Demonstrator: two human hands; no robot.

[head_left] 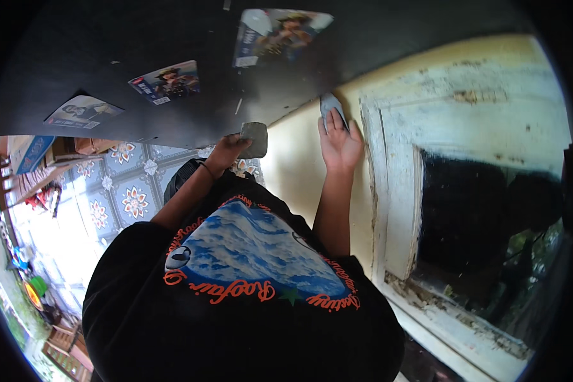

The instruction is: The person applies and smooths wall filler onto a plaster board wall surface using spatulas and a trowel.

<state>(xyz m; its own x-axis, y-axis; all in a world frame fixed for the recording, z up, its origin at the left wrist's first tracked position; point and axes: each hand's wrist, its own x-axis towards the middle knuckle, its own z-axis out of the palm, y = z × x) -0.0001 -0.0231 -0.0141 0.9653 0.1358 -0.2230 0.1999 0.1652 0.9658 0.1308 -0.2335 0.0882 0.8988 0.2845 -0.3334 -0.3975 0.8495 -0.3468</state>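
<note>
Right hand (pixel 339 145) raised flat against the pale yellow wall (pixel 293 165), fingers spread and pressing a small grey sanding pad (pixel 332 107) under the fingertips; pad sits at the top of the hand, just left of the peeling white window frame (pixel 388 191), touching the wall. Left hand (pixel 228 153) raised beside it, well clear of the wall, fingers curled around a grey block (pixel 255 139), likely a sanding sponge, which sticks up and right from the grip. The two hands are near each other, block and pad apart, with bare wall between them. One thin dark band on the left wrist (pixel 206 169). Above both hands a dark panel (pixel 108 57) spans the upper view; three printed picture cards (pixel 165 81) are stuck to it, one more at far left (pixel 83 111) and the largest at top centre (pixel 280 35). Window opening (pixel 484 235) at right is dark, with crumbled debris lying along the sill (pixel 452 305). Patterned floor tiles (pixel 134 197) show at left, below the arm. No containers that can be made out. Counts: two hands, two grey sanding pieces, three cards, one window.
</note>
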